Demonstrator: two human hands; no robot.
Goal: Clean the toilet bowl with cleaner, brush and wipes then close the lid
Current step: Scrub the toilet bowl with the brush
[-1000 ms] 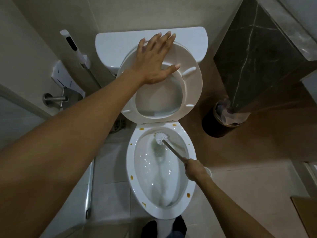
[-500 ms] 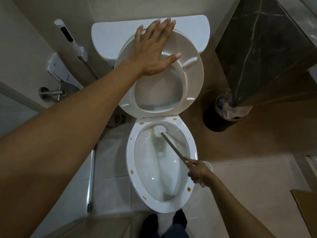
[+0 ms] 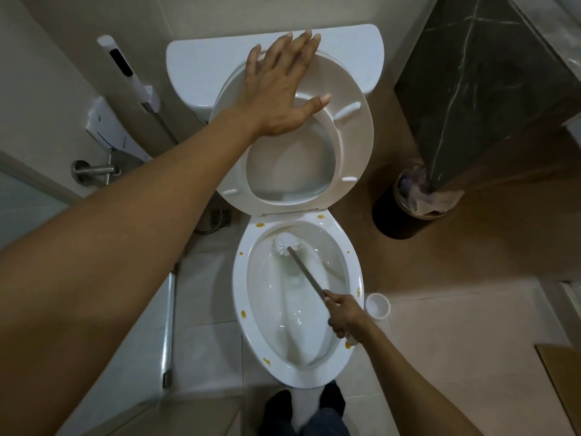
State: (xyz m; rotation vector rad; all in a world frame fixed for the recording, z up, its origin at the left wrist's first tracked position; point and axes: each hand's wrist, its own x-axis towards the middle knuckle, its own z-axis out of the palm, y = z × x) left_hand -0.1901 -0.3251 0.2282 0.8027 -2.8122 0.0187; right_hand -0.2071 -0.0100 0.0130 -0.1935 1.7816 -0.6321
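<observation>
Toilet bowl: glossy white ceramic, wet sheen inside, orange-brown spots on the rim from 12 through 7 o'clock; raised seat and cistern lid smooth white, plastic-looking on the seat, semi-gloss. Brush: white bristle head at the bowl's 11 o'clock, matt brushed-metal-looking shaft; brush holder at the bowl's 3 o'clock smooth white. Dark cabinet polished, marble-veined; wall bar satin metal; floor tiles smooth, faintly glossy.
</observation>
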